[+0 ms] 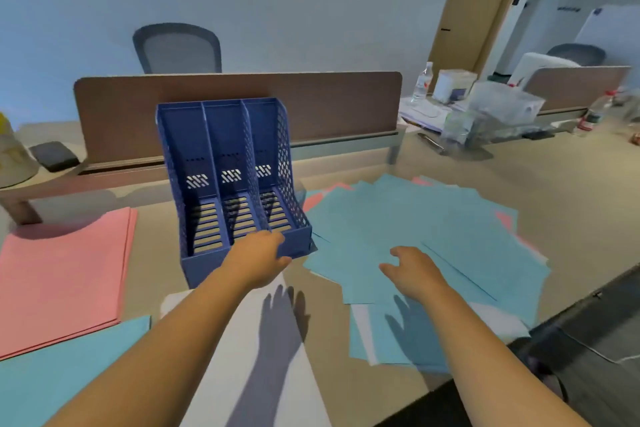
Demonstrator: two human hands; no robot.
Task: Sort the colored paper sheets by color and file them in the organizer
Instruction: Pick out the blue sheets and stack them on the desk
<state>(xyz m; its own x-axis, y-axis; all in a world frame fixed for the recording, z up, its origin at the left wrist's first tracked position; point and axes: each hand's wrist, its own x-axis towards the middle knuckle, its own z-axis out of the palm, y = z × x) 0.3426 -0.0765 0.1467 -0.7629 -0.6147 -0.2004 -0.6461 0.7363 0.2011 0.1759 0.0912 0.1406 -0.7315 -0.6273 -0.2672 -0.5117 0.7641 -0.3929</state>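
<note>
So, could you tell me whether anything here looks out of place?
Yes: the blue sheets right of the organizer lie fanned and askew, with pink ones mixed underneath, unlike the squared pink stack on the left.

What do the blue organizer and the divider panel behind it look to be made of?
Blue organizer: looks like moulded plastic, matte, with perforated lattice walls and a slatted floor. Divider panel: brown and matte with rounded corners, perhaps fabric-covered or laminate board; too soft in the picture to tell which.

Pink paper sheets peek out from under the fanned blue paper sheets, mostly buried. Left hand's fingertips vanish behind the blue perforated plastic organizer's front lip. Clear plastic clutter far right is pure blur.
</note>
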